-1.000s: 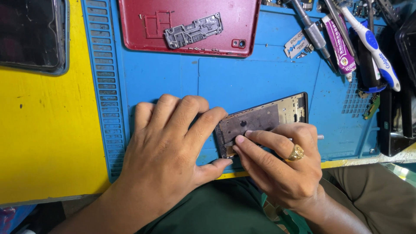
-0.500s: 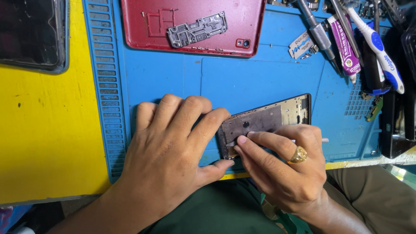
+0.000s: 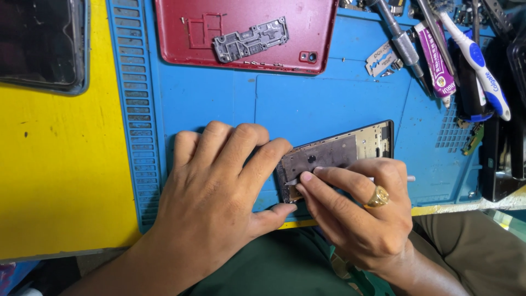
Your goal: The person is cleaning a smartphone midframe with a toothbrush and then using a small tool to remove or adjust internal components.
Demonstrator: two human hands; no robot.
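Both hands (image 3: 219, 197) (image 3: 356, 214) on phone frame (image 3: 339, 153) — thin tool, perhaps.

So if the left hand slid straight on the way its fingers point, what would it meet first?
Likely the red back cover with the grey metal plate on it. The left hand points up and slightly right over bare blue mat; nothing else shows in between.

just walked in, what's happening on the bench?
A person is working on an opened phone frame lying on a blue work mat. The left hand presses flat on the frame's left end, holding it down. The right hand, wearing a gold ring, pinches a thin pale tool with its tip at the frame's lower left corner. A red back cover with a grey metal part on it lies further up the mat.
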